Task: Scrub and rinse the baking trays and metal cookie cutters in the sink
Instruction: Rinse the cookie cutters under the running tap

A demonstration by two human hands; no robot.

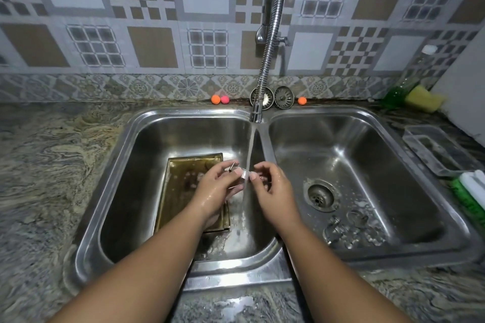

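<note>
Water runs from the faucet [256,110] into the left basin [126,191]. Under the stream my left hand [217,186] and my right hand [270,183] both pinch a small metal cookie cutter [242,174]; its shape is hard to make out. A brownish baking tray [181,186] lies flat on the left basin's floor, partly under my left hand. Several more metal cookie cutters [351,228] lie wet in the right basin [393,165], near its drain [319,196].
Two sink strainers [283,97] and small orange and pink balls [220,99] sit behind the sink. At the right are a green soap bottle [396,94], a yellow sponge [423,98], a clear plastic container [441,149] and a green-white brush [472,191]. Granite counter [52,165] surrounds the sink.
</note>
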